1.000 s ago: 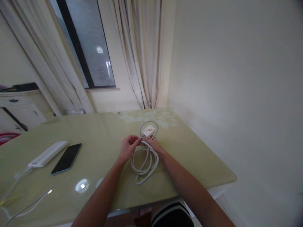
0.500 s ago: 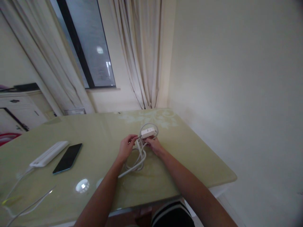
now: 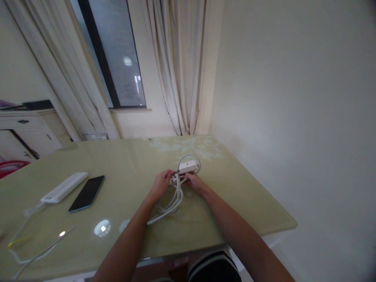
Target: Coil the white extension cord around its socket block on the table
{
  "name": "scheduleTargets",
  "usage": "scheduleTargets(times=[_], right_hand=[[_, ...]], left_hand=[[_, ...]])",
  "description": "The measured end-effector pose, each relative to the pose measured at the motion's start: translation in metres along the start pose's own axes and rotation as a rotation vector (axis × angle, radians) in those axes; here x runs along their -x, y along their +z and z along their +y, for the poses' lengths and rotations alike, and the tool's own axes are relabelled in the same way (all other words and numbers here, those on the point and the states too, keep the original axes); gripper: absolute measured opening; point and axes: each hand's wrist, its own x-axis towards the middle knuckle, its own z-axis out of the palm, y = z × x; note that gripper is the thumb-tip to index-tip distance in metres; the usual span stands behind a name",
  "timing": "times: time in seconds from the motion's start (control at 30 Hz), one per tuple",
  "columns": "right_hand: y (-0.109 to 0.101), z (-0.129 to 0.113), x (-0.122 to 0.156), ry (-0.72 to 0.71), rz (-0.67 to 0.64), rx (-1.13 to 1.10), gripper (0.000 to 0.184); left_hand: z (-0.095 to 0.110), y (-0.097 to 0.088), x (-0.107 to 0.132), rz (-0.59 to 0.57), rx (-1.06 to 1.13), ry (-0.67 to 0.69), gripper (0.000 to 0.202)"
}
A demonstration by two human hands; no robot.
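Near the far right part of the table (image 3: 235,196), a white cable (image 3: 173,199) is gathered into a loose bundle of loops, with one end trailing toward the near edge. At the far end of the bundle a small white socket block (image 3: 188,167) is seen, lying on the table top with a further loop of the cable curled around it. The upper part of the bundle is pinched between both hands: the left hand (image 3: 161,185) is closed around the loops from the left, and the right hand (image 3: 196,183) is closed on them from the right, just beside the socket block. Both sets of fingers are curled tight on the cable, though the fingertips themselves are too small to be made out.

Well apart, toward the left of the table, a black phone (image 3: 87,193) is laid flat, and just beside it a long white power strip (image 3: 64,187) is placed, its own cord (image 3: 20,235) running off toward the near left corner. Behind the table a window (image 3: 117,58) is framed by pale curtains (image 3: 182,66).
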Motion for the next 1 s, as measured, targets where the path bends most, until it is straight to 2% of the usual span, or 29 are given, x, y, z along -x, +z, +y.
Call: scheduleTargets(times=[0.17,0.37,0.73,0.8,0.9,1.0], right_hand=[[-0.0020,0.0050,-0.0041,-0.001,0.048,0.012,0.022],[-0.0013,0.0056,-0.0050,-0.008,-0.005,0.015,0.027],[-0.0020,0.0046,-0.0039,-0.014,-0.018,0.008,0.029],[-0.0010,0.0046,-0.0045,-0.028,-0.039,0.031,0.030],[0.0018,0.0041,-0.0046,-0.082,-0.097,0.124,0.034],[0.0048,0.0026,-0.0025,-0.068,-0.122,0.174,0.039]], left_hand=[[-0.0037,0.0016,0.0000,0.038,-0.055,0.026,0.032],[-0.0049,0.0033,0.0024,0.002,-0.011,-0.042,0.035],[-0.0073,0.0014,0.0013,-0.068,0.147,-0.047,0.042],[-0.0080,0.0014,0.0015,-0.038,0.144,-0.052,0.042],[-0.0075,0.0000,0.0016,0.068,0.096,-0.039,0.039],[-0.0052,-0.0029,0.0012,0.135,0.078,-0.031,0.037]])
